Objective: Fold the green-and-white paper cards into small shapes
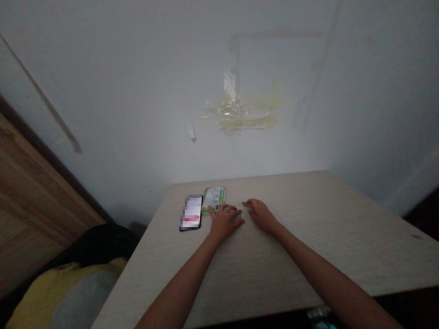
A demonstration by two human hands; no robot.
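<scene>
Small piece [241, 211]: pale, thin, flat on the table [308, 237] — right of the phone [191, 212], between both hands.
Left hand [224, 221]: palm down, fingers slightly apart, thumb at the piece.
Right hand [262, 214]: fingers together at its edge — whether they pinch it I cannot tell.
Packet [213, 199]: green, rectangular, just right of the phone.

The bare left forearm [185, 283] and bare right forearm [318, 269] are uncovered along all of their visible length, with smooth, slim outlines that narrow at the wrists. The left hand [224, 222] and the right hand [262, 214] are bare too. Dim light blurs the nails and finer finger detail.
</scene>
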